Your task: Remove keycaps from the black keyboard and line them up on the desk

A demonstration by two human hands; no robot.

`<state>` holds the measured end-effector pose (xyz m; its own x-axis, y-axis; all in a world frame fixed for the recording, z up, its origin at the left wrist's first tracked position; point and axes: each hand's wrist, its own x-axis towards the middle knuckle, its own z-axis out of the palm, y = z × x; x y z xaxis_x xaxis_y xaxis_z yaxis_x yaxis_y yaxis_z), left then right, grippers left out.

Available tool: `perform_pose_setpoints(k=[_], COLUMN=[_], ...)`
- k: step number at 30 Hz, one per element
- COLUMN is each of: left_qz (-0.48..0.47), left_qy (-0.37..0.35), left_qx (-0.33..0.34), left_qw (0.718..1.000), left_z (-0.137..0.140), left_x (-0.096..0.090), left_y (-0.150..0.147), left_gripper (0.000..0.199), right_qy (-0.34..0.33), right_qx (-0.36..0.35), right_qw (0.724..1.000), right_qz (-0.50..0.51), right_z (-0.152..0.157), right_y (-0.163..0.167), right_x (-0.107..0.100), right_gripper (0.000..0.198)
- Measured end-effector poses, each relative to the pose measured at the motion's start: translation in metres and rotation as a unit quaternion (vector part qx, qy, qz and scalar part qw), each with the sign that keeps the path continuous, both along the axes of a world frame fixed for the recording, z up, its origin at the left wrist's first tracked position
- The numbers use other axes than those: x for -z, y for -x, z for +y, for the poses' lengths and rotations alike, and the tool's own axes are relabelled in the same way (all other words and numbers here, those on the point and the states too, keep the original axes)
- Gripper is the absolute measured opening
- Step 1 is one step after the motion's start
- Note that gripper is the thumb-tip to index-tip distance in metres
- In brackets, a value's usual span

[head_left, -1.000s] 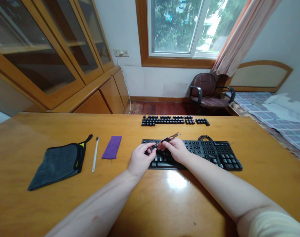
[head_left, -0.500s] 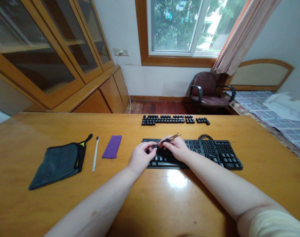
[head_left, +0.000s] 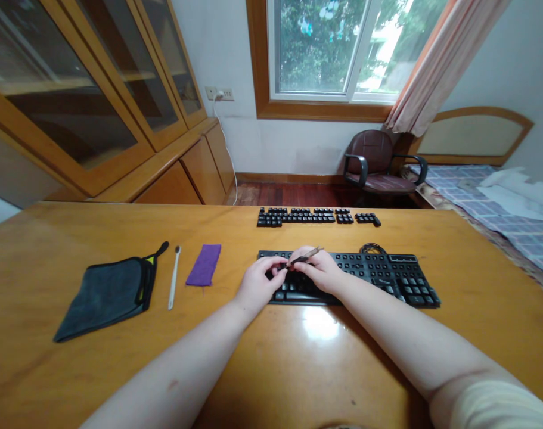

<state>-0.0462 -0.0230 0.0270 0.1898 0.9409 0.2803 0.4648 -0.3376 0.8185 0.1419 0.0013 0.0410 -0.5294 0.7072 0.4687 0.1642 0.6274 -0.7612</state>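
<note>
A black keyboard lies on the wooden table, its upper left part bare of keycaps, with bare key stems showing. My right hand is closed around a slim brown and black tool, whose thin far end sticks up to the right. Over the left part of the keyboard, my left hand pinches a small black keycap, mostly covered by the fingers. The tool's near end meets this keycap between both hands; the exact contact is hidden.
Rows of removed black keycaps stand near the table's far edge. Left of the keyboard lie a purple cloth, a white toothbrush and a folded grey cloth. A coiled cable sits behind the keyboard.
The tool in my right hand has turned and tilted slightly, its far end a little lower and further left. Both hands stay close together in nearly the same place.
</note>
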Motion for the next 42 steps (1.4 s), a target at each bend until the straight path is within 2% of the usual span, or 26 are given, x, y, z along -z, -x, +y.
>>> perform_pose_setpoints(k=[4,8,15,19,24,27,30,37,42], left_qz=[-0.098,-0.180,-0.238,-0.270,-0.316,-0.314,-0.285,-0.152,-0.167], left_qy=[0.048,0.096,0.150,0.154,0.149,0.132,0.106,0.014,0.049], left_qx=[-0.020,-0.015,-0.013,-0.028,-0.056,-0.053,-0.037,-0.022,-0.023], left_qw=[0.994,0.979,0.959,0.950,0.935,0.939,0.952,0.988,0.985], left_z=[0.002,0.003,0.005,0.004,0.006,0.006,0.003,-0.001,0.002], left_x=[0.006,0.003,-0.003,-0.004,-0.001,0.002,0.003,-0.001,0.001], left_y=[-0.001,-0.001,-0.002,-0.002,-0.002,-0.004,-0.005,-0.002,-0.002], left_gripper=[0.024,0.023,0.018,0.022,0.026,0.026,0.023,0.014,0.017], right_qy=[-0.014,-0.043,-0.099,-0.123,-0.123,-0.128,-0.135,-0.088,-0.073], right_qx=[0.016,0.014,-0.014,-0.025,0.010,0.060,0.075,0.161,0.206], right_qw=[1.000,0.999,0.994,0.992,0.992,0.990,0.988,0.983,0.973], right_qz=[0.020,0.014,-0.037,-0.034,-0.016,0.009,0.022,-0.010,-0.072], right_z=[0.001,-0.001,-0.006,-0.006,-0.007,-0.008,-0.007,-0.009,-0.006], right_y=[0.000,-0.001,-0.001,-0.003,-0.005,-0.006,-0.005,-0.003,-0.004], right_x=[0.004,0.003,-0.004,-0.004,-0.001,-0.001,-0.001,0.008,0.005], right_gripper=[0.020,0.019,0.021,0.020,0.024,0.028,0.025,0.022,0.006])
